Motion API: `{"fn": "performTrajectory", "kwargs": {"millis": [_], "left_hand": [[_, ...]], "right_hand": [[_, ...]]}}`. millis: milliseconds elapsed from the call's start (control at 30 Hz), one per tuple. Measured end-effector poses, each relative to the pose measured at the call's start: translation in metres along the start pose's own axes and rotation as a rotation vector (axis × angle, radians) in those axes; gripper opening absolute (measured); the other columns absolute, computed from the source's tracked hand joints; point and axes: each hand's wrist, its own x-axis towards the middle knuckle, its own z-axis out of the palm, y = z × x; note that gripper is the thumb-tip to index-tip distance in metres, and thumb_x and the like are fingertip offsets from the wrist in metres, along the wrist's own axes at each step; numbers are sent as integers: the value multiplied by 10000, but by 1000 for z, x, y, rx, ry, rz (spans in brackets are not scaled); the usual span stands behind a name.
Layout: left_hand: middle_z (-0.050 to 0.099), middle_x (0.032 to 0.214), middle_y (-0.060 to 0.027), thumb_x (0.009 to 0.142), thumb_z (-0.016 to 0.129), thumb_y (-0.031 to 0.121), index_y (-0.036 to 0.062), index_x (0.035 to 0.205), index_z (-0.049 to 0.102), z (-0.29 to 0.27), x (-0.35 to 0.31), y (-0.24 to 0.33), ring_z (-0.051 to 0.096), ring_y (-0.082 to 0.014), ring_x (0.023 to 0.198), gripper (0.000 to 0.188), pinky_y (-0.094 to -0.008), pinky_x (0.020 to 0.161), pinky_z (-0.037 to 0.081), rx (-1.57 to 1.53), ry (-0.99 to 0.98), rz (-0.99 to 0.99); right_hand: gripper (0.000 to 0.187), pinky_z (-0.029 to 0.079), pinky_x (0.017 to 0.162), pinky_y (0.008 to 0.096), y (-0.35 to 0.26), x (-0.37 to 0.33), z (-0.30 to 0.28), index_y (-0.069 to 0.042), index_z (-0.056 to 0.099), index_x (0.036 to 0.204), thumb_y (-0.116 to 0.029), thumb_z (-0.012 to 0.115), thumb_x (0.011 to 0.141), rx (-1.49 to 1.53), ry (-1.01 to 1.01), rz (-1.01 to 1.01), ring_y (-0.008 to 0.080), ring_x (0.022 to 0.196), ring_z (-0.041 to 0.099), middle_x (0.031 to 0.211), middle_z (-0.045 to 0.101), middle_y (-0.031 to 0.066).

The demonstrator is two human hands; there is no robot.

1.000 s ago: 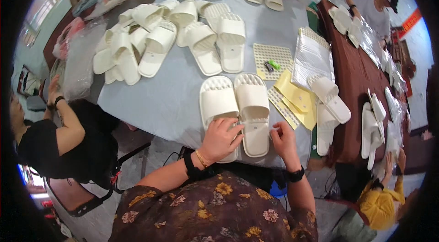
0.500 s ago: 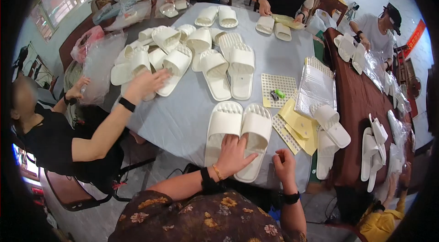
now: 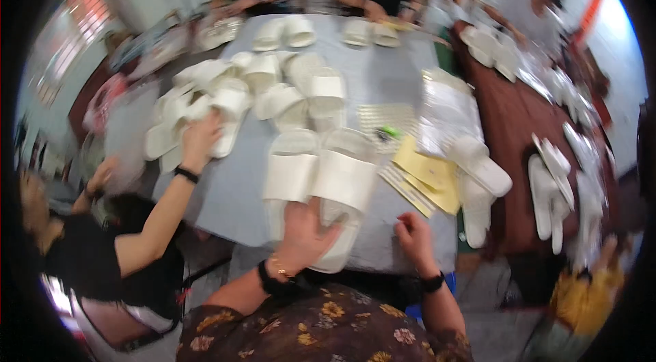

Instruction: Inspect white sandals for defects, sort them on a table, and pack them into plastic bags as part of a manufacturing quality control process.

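A pair of white open-toed slippers [image 3: 349,167] is in front of me, side by side, toes pointing away. My left hand [image 3: 307,229] has its fingers tucked between and under their straps, the thumb apart over the right slipper's heel; the fingertips are hidden. To the right of the pair, near the table edge, my right hand [image 3: 413,233] is curled, thumb against the fingers; whatever it holds, if anything, is too blurred to see. Yellow sheets [image 3: 437,181] and a label sheet [image 3: 383,118] with a small green object [image 3: 388,132] lie beyond it.
A pile of white slippers [image 3: 229,99] covers the table's left side, where a co-worker's hand [image 3: 203,135] reaches in. Silver bubble bags [image 3: 451,112] and loose slippers [image 3: 482,167] lie at right, beside a brown-covered table [image 3: 516,157]. Other people work around the tables.
The view has shifted, and everything is blurrier. The slipper pair looks larger and closer, moved slightly left with my left hand. The co-worker's hand has closed in on a slipper in the pile.
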Motion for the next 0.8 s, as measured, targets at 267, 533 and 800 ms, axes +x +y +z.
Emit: {"fn": "performTrajectory", "kwargs": {"millis": [267,533,800], "left_hand": [[514,1296,-272,816,743,145,-86,1382,465,-24,-8,-65,493,-423,1172,672,-475,1041,372,92,115,-157],[546,1212,-241,874,707,211,-33,1429,458,-68,64,-115,521,-392,1142,656,-435,1013,400,212,187,-178],[599,1241,-268,900,668,269,-1,1351,563,-153,192,-237,555,-398,1165,536,-402,1012,414,478,80,-307]], "right_hand": [[173,503,675,307,-25,1,-13,-7,622,1053,-132,639,935,146,-37,19,143,743,618,829,672,93],[114,509,685,334,-31,3,-146,-7,634,940,-110,655,897,-72,459,-137,218,753,642,829,646,123],[246,487,894,471,43,46,-358,1,656,999,-204,642,863,-862,1026,34,367,1005,608,1017,661,196]]}}
